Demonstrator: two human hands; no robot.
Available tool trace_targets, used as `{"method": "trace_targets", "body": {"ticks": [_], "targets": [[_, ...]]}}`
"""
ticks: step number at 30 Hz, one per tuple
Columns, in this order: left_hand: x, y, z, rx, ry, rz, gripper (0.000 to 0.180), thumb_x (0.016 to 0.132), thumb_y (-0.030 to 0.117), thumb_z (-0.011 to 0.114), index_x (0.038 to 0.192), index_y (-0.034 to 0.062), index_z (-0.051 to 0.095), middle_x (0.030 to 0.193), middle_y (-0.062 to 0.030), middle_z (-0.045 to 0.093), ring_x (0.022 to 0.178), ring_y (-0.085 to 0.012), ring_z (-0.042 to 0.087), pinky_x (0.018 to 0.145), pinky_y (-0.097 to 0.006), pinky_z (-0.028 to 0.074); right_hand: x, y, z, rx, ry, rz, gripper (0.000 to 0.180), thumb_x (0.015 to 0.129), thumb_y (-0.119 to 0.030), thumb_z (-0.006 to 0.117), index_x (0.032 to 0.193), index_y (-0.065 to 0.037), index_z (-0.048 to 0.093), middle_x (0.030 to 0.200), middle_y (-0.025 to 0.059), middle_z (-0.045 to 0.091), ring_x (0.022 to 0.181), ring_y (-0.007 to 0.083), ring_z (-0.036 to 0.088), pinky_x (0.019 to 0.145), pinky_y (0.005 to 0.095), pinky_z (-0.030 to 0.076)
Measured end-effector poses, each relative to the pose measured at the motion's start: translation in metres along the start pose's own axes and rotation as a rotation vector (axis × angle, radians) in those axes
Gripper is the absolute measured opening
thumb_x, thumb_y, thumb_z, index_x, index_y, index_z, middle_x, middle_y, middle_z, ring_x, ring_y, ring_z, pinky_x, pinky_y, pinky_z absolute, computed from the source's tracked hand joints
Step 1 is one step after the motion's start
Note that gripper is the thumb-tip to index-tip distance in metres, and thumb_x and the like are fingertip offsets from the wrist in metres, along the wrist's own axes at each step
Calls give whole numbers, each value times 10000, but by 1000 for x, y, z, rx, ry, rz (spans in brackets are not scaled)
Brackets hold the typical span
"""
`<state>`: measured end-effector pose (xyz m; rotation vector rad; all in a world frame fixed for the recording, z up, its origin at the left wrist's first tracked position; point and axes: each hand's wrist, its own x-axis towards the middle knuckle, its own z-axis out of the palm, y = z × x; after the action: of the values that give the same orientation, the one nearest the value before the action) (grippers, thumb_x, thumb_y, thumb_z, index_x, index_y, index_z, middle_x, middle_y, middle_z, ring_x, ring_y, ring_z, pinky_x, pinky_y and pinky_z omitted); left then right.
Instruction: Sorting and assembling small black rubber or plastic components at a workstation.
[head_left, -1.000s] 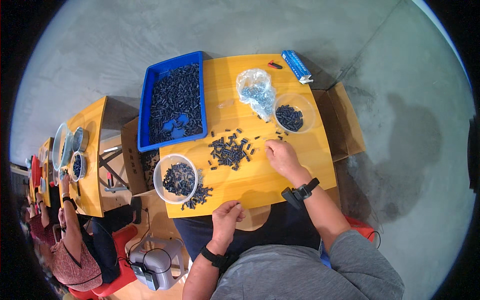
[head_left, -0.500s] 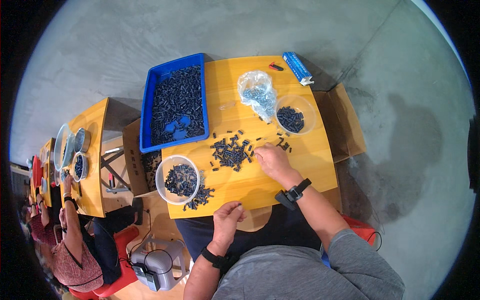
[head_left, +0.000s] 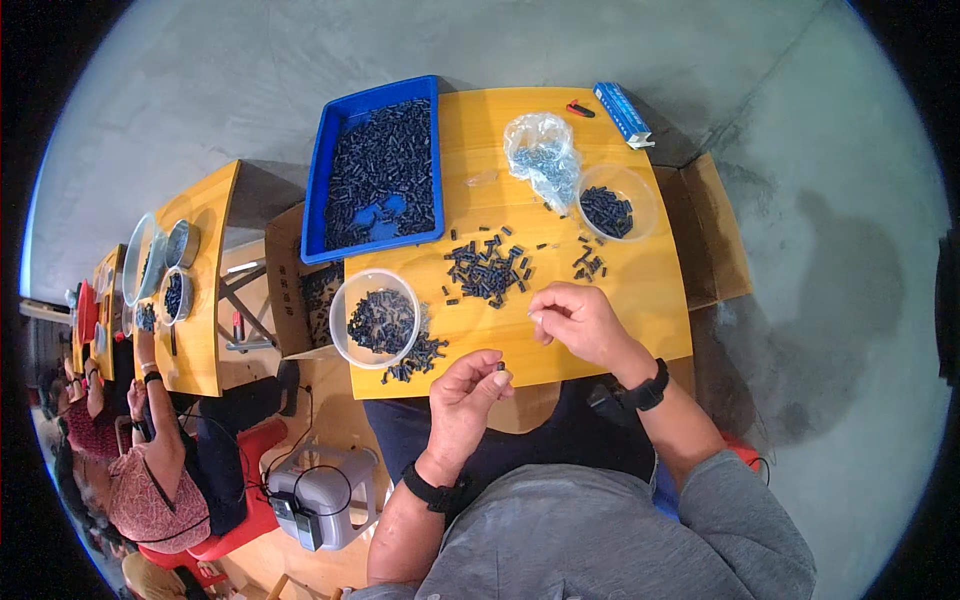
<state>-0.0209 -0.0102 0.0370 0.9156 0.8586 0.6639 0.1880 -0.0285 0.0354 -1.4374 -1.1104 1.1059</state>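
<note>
My left hand point(head_left: 462, 402) is above the table's front edge, thumb and fingertips pinched on a small black plastic piece point(head_left: 501, 367). To its right and a little farther off, my right hand point(head_left: 584, 322) has its fingertips pressed together; whatever they hold is too small to name. Beyond both hands lies a loose pile of black pieces point(head_left: 486, 272), with a smaller cluster point(head_left: 588, 264) to its right. Left of my hands stands a clear round tub point(head_left: 340, 335) of black parts. More dark parts point(head_left: 415, 360) are heaped against its right side.
A blue tray point(head_left: 312, 200) full of black pieces fills the table's far left. Farther right are a plastic bag point(head_left: 540, 150) of small metallic parts, a clear tub point(head_left: 645, 205), a blue box point(head_left: 622, 113) and a red-black tool point(head_left: 580, 109). Co-workers sit at tables leftward.
My right hand has drawn back from the pile toward my left hand. The left hand has risen slightly and turned, showing the black piece. The whole view has shifted.
</note>
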Motion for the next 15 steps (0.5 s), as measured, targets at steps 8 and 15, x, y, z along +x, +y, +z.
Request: {"method": "trace_targets", "body": {"ticks": [8,15], "targets": [[-12,5,2,6,-59,70,97,911,17,581,997,-19,609,849,-57,646,742,-126,611,709,-245,503,-28,-42,12,-24,-193,-241,133,849,97,508,922,48,609,850,105,600,652,155,634,602,267,516],[-20,8,7,-7,-84,96,126,915,20,590,1024,-26,635,843,-38,659,752,-89,605,719,-220,499,-37,-52,20,-174,-223,-427,153,822,92,542,943,38,620,871,123,599,689,193,610,606,297,505]]}}
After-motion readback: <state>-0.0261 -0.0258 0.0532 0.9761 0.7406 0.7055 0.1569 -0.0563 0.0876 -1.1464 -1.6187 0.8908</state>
